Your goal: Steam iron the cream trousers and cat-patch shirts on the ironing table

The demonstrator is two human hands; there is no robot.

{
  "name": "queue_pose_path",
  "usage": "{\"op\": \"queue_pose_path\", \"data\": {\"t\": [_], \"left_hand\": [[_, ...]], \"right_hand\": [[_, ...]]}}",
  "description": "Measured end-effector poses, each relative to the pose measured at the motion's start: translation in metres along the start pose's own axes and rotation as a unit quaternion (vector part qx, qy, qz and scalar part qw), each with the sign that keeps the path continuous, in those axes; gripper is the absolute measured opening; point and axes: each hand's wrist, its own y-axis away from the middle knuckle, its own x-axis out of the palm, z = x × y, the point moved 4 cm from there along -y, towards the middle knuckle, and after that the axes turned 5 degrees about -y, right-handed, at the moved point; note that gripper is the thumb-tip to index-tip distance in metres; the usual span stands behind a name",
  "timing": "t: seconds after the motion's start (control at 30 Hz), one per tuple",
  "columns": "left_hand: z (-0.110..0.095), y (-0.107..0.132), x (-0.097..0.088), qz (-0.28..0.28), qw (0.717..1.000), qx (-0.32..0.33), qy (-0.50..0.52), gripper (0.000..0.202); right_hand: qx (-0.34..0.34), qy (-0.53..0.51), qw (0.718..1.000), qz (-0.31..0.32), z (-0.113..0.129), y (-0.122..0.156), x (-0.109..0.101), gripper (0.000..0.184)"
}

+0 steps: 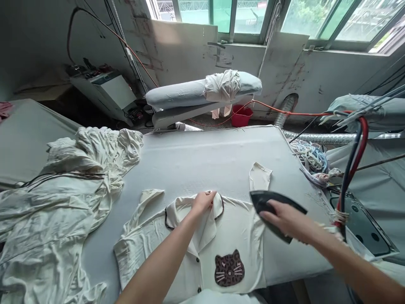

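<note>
Pressing looks in hand: the left hand [202, 202] pinches the collar [219, 207] of the shirt [240, 236] lying flat at the desk's [205, 156] near edge, the right hand [286, 221] grips the iron [262, 200] tilted over its shoulder, so a pass toward the collar would call for keeping those fingers clear.

Looks from head height forward and down over the ironing table [205, 160], close above the left hand [202, 202] and right hand [281, 219] at the near edge, facing the far wall [190, 46] and windows [249, 17] across the frame top.
</note>
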Motion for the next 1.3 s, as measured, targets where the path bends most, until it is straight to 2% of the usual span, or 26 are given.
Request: {"op": "queue_pose_path", "data": {"t": [0.1, 0.17, 0.23, 0.33, 0.4, 0.47, 0.57, 0.67, 0.73, 0.77, 0.83, 0.9, 0.93, 1.0, 1.07, 1.1, 1.13, 1.2, 1.23, 1.3], "left_hand": [[-0.003, -0.005, -0.001, -0.005, 0.999, 0.033, -0.011, 0.042], [-0.002, -0.006, -0.001, -0.004, 0.999, 0.049, -0.015, 0.042], [0.000, -0.006, -0.001, 0.002, 0.998, 0.059, -0.018, 0.042], [0.005, -0.009, -0.003, 0.016, 0.998, 0.058, -0.016, 0.041], [0.005, -0.014, -0.006, 0.025, 0.998, 0.051, -0.012, 0.038], [0.002, -0.022, -0.009, 0.035, 0.998, 0.051, -0.013, 0.030], [-0.011, -0.034, -0.011, 0.053, 0.995, 0.071, -0.039, 0.016], [-0.021, -0.034, -0.019, 0.055, 0.990, 0.107, -0.068, 0.010], [-0.017, -0.024, -0.035, 0.037, 0.987, 0.139, -0.075, 0.012], [-0.011, -0.016, -0.048, 0.007, 0.983, 0.164, -0.087, 0.014], [0.010, 0.005, -0.081, -0.094, 0.966, 0.195, -0.142, 0.019], [0.039, 0.023, -0.110, -0.171, 0.943, 0.171, -0.231, 0.020], [0.052, 0.029, -0.120, -0.180, 0.936, 0.140, -0.269, 0.017], [0.073, 0.034, -0.130, -0.156, 0.937, 0.081, -0.301, 0.012], [0.079, 0.032, -0.135, -0.143, 0.941, 0.060, -0.300, 0.014], [0.079, 0.030, -0.137, -0.150, 0.942, 0.064, -0.293, 0.015], [0.076, 0.027, -0.140, -0.156, 0.941, 0.084, -0.287, 0.017], [0.068, 0.019, -0.145, -0.131, 0.931, 0.177, -0.291, 0.027], [0.064, 0.016, -0.147, -0.095, 0.917, 0.240, -0.303, 0.031], [0.060, 0.008, -0.146, 0.007, 0.870, 0.349, -0.348, 0.028]], "right_hand": [[-0.023, 0.033, 0.999, -0.001, 0.045, -0.015, 0.051, 0.036], [-0.035, 0.029, 0.999, -0.003, 0.061, -0.040, 0.070, 0.033], [-0.025, 0.005, 0.999, -0.040, 0.069, -0.066, 0.072, 0.034], [0.040, -0.041, 0.995, -0.087, 0.071, -0.086, 0.057, 0.043], [0.052, -0.052, 0.994, -0.081, 0.078, -0.082, 0.053, 0.048], [0.023, -0.051, 0.997, -0.054, 0.092, -0.069, 0.066, 0.048], [-0.006, -0.031, 0.999, -0.001, 0.117, -0.047, 0.112, 0.039], [0.011, -0.002, 1.000, 0.015, 0.130, -0.045, 0.150, 0.032], [0.018, -0.009, 1.000, -0.024, 0.132, -0.058, 0.151, 0.035], [0.022, -0.015, 0.998, -0.054, 0.131, -0.068, 0.144, 0.038], [0.030, -0.020, 0.995, -0.091, 0.132, -0.091, 0.122, 0.044], [0.004, 0.003, 0.999, -0.048, 0.142, -0.113, 0.105, 0.047], [-0.032, 0.033, 0.999, -0.007, 0.153, -0.123, 0.102, 0.046], [-0.139, 0.123, 0.981, 0.057, 0.183, -0.134, 0.107, 0.041], [-0.205, 0.205, 0.955, 0.061, 0.213, -0.140, 0.118, 0.039], [-0.206, 0.226, 0.951, 0.051, 0.224, -0.142, 0.123, 0.040], [-0.191, 0.232, 0.953, 0.044, 0.231, -0.142, 0.128, 0.041], [-0.150, 0.226, 0.961, 0.046, 0.235, -0.135, 0.137, 0.045], [-0.138, 0.218, 0.965, 0.052, 0.233, -0.126, 0.142, 0.047], [-0.125, 0.193, 0.971, 0.070, 0.223, -0.103, 0.156, 0.048]]}}
